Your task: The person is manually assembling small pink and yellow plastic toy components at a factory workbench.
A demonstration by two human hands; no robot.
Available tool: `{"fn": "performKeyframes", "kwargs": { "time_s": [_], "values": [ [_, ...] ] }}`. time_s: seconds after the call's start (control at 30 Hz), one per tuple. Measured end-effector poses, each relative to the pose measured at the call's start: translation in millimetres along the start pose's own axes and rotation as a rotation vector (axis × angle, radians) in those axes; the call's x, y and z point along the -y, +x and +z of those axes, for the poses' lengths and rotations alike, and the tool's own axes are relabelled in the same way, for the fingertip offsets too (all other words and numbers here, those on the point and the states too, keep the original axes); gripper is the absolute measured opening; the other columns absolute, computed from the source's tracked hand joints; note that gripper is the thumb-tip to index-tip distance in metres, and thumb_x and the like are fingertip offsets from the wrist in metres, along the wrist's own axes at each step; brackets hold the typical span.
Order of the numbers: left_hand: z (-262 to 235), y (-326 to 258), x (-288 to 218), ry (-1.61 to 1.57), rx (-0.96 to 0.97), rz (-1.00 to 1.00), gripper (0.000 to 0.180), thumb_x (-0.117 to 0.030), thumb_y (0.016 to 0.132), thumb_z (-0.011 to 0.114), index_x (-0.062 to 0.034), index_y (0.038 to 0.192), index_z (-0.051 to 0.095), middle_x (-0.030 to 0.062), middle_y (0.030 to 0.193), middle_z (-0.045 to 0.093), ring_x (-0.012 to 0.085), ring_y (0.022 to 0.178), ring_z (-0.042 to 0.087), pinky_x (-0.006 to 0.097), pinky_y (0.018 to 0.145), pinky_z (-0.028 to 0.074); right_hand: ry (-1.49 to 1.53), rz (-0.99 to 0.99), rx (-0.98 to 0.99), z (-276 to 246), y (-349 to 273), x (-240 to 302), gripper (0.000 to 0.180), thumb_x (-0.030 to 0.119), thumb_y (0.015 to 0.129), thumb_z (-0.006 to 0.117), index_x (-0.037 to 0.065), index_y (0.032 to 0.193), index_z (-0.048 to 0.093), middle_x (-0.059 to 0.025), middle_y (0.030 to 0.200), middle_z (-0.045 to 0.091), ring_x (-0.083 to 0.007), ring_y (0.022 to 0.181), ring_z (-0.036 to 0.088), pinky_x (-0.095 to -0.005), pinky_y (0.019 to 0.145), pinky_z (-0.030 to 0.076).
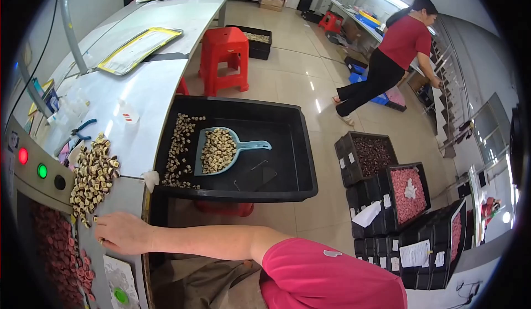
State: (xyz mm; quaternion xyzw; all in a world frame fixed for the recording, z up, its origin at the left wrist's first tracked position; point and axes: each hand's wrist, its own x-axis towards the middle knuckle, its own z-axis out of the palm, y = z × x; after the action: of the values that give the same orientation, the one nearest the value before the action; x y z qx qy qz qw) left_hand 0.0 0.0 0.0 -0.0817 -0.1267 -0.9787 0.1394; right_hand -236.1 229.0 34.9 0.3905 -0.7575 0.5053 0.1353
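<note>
My right hand [123,232] reaches left across the worktable, palm down, its fingers bent and drawn together beside the near edge of a pile of small dark-and-cream blocky pieces [95,170]. One such piece lies at the fingertips; what is under the fingers is hidden. Left of the hand, many small reddish-pink pieces [52,248] fill a machine opening and its edge. The machine panel [41,186] above carries lit red and green buttons. My left hand is out of the picture.
A black tray [287,143] by the table holds loose pieces and a light-blue dustpan [239,147] filled with them. Blue-handled pliers [84,129] lie past the pile. Red stools [225,60] and stacked black crates [368,209] stand on the floor. Another person [401,49] is at the far right.
</note>
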Motion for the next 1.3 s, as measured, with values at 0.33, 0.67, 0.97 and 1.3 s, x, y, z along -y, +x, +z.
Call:
{"fn": "performKeyframes", "kwargs": {
  "time_s": [0.33, 0.67, 0.97, 1.3],
  "values": [
    [5, 43, -11, -0.081, 0.033, -0.125, 0.050, -0.039, 0.099, 0.037, 0.0041, 0.107, 0.061, 0.0153, 0.100, 0.066, 0.0263, 0.093, 0.060, 0.040, 0.084, 0.041, -0.054, -0.110, -0.120, 26, 28, -11, 0.008, 0.011, 0.072, 0.060, 0.009, 0.079, 0.057, -0.0076, 0.083, 0.054, -0.0293, 0.085, 0.056, -0.0417, 0.072, 0.046],
    [46, -11, 36, 0.341, -0.245, 0.378, 0.037, -0.011, 0.093, 0.054, -0.0034, 0.128, 0.044, 0.0035, 0.108, 0.051, 0.0100, 0.090, 0.052, 0.024, 0.081, 0.044, -0.043, -0.022, 0.105, 6, 3, 15, 0.015, 0.014, 0.080, 0.061, 0.008, 0.093, 0.063, -0.0122, 0.088, 0.061, -0.0328, 0.085, 0.059, -0.0409, 0.072, 0.048],
    [79, -35, 3, 0.467, -0.477, 0.342, 0.034, -0.011, 0.095, 0.051, -0.0032, 0.127, 0.045, 0.0021, 0.108, 0.056, 0.0104, 0.092, 0.055, 0.023, 0.080, 0.046, 0.041, 0.122, 0.312, 25, 4, 68, 0.016, 0.006, 0.084, 0.062, 0.002, 0.100, 0.062, -0.0080, 0.087, 0.060, -0.0157, 0.072, 0.057, -0.0252, 0.064, 0.045],
    [63, -56, -7, 0.434, -0.471, 0.283, 0.031, -0.014, 0.096, 0.052, -0.0035, 0.124, 0.048, 0.0003, 0.104, 0.056, 0.0091, 0.092, 0.054, 0.024, 0.082, 0.046, 0.068, -0.175, 0.721, 65, 15, 155, 0.017, 0.001, 0.079, 0.064, 0.002, 0.095, 0.063, -0.0102, 0.089, 0.060, -0.0250, 0.077, 0.057, -0.0334, 0.070, 0.047]
  ]
}}
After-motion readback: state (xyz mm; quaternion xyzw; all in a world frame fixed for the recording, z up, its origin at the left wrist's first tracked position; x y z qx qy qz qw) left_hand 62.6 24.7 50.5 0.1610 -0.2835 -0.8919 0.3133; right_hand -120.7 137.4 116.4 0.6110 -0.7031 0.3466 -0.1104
